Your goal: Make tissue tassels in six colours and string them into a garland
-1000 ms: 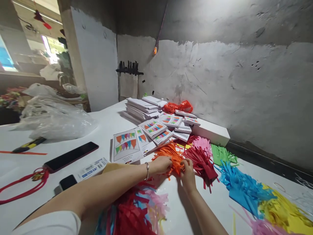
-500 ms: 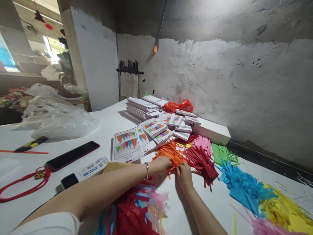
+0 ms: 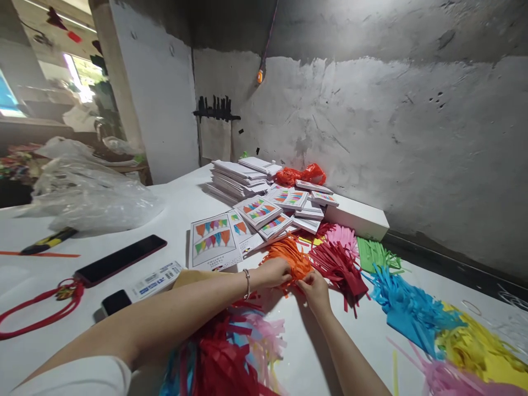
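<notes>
Where the two hands meet, the orange fringe (image 3: 295,256) lies bunched on the bench (image 3: 295,352), just beyond the fingers and a little between them. It is too crumpled to give one clear long axis, though most strands slant from far left toward near right. Neither hand is nearer, since both touch it: the left hand (image 3: 274,272) at its near left side, the right hand (image 3: 315,290) at its near right edge. The right fingers are drawn together, apparently pinching that edge; the left ones curl over the strands, their tips hidden, so their grip cannot be told. Just right of the orange lies the red fringe (image 3: 338,267), then the green fringe (image 3: 375,254) and blue fringe (image 3: 408,308). Cards (image 3: 216,239) lie beyond the left wrist; a mixed heap (image 3: 225,357) sits below the left forearm.
</notes>
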The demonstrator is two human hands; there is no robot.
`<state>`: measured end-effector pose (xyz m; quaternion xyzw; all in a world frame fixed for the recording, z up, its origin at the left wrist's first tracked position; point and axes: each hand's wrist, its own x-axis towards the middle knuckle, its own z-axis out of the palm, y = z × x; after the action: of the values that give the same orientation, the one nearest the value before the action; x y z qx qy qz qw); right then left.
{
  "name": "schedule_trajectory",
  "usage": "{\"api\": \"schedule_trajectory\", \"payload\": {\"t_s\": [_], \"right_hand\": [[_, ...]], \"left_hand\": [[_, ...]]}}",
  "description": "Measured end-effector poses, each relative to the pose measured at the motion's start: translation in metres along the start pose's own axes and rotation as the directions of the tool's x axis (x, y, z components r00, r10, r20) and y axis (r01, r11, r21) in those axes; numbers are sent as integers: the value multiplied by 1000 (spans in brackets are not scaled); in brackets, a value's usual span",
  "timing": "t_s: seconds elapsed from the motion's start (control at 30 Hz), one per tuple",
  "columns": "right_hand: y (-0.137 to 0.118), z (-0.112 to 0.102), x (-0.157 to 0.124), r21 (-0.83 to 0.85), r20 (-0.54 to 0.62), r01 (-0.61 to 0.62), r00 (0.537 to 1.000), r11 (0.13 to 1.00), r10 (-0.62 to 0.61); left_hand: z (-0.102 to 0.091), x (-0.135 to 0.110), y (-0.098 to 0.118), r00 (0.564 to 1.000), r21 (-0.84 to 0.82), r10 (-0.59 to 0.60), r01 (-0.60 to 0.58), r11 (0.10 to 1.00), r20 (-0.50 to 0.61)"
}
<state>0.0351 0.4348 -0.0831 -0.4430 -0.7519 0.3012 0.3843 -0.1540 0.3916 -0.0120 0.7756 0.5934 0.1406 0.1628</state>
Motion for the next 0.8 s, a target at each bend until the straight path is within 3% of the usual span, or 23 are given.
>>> {"api": "schedule_trajectory", "payload": {"t_s": [0.17,0.37,0.57,0.8], "right_hand": [[4,-1,0,149,64,-70,996,986,61],[6,-8,-6,366,211,-172,972,915,99],[10,-12,-12,503,255,-278,952,818,167],[4,-8,-10,509,218,-285,956,812,198]], "left_hand": [[3,4,8,984,-49,-166,169,984,64],[5,4,17,961,-142,-255,269,953,106],[-1,-1,16,960,-180,-273,280,943,60],[4,-3,27,976,-214,-213,215,953,36]]}}
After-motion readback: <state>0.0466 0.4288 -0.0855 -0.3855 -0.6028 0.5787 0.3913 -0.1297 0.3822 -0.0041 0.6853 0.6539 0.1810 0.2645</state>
